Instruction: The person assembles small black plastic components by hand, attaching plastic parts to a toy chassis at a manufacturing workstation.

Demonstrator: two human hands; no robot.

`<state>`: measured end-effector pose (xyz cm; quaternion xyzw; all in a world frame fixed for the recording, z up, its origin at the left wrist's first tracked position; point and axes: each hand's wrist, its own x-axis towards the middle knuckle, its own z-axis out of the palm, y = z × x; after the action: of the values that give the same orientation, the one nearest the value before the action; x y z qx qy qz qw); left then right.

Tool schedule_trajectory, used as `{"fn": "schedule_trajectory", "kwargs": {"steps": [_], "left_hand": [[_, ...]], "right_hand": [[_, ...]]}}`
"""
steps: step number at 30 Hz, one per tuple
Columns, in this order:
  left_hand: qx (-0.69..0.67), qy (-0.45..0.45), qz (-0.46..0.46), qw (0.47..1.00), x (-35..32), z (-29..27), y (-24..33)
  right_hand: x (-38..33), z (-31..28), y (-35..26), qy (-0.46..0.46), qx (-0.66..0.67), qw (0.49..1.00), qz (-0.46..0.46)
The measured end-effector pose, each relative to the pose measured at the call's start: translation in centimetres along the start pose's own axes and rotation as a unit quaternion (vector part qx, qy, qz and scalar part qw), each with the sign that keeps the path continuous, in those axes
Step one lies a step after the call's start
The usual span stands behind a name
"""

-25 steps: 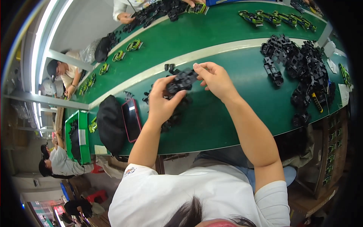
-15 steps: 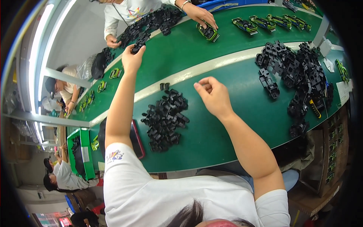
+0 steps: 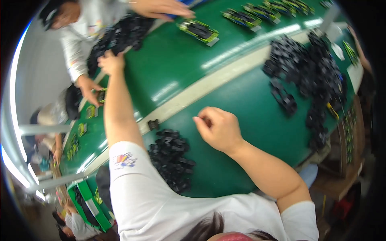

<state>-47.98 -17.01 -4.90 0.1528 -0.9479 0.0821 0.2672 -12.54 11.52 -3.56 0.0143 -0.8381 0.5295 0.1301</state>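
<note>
My left hand is stretched far out across the bench, at the near edge of the far pile of black plastic parts. Its fingers look apart, though blurred, and no part shows between them. Over the near bench hovers my right hand, its fingers curled toward the thumb. A dark spot shows inside that curl; whether it is a small part or shadow is unclear. To its left lies a heap of small black plastic pieces, with a small black piece apart from it by the pale strip.
A pale raised strip divides the green bench. Right of me lies a large pile of black chassis-like parts and a yellow-handled tool. Across the strip, a co-worker's hand is above a green-and-black toy car body; several more stand farther right.
My left hand has gone farther out to the left, to the far pile; the black part it held no longer shows in it. The view has shifted, and the co-worker's other hand has reached a green piece.
</note>
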Motion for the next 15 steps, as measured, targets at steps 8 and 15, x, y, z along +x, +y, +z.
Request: {"fn": "schedule_trajectory", "kwargs": {"steps": [8, 15], "left_hand": [[-0.471, 0.123, 0.378, 0.787, -10.1, -15.9, 10.3], [-0.341, -0.085, 0.755, 0.554, -27.5, -27.6, 21.2]], "right_hand": [[-0.6, 0.1, 0.6, 0.036, 0.002, 0.998, -0.042], [-0.6, -0.1, 0.4, -0.056, 0.001, 0.997, -0.054]]}}
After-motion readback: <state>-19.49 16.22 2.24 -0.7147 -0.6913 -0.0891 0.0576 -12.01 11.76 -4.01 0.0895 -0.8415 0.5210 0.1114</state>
